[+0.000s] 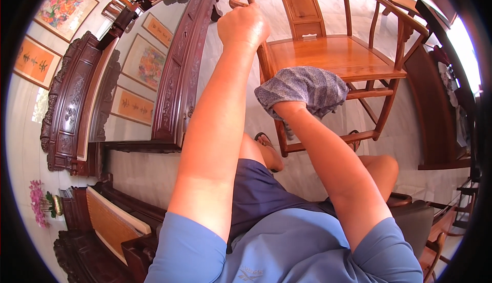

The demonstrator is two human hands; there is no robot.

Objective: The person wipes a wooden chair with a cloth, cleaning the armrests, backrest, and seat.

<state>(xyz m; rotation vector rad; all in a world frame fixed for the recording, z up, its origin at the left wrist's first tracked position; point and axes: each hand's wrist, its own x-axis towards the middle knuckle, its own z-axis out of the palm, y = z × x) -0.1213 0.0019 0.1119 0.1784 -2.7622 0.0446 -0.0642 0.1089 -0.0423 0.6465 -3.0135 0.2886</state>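
Note:
A brown wooden armchair [312, 52] with a curved rail and a flat back panel stands in front of me, its seat toward me. My left hand [243, 24] is closed round the front end of its left armrest. A grey striped cloth [312, 89] is wrapped over my right hand [289, 108], hiding the fingers and leaving only the wrist bare. Cloth and hand are at the seat's front edge, and a loose fold hangs below toward the front rung.
A dark carved table [177, 73] with a reflective top stands to the left. Beyond it is a carved bench [69, 103]; another cushioned bench [115, 221] is at lower left. A dark wooden cabinet [435, 114] stands right of the chair. My sandalled foot [269, 150] is by the chair's front leg.

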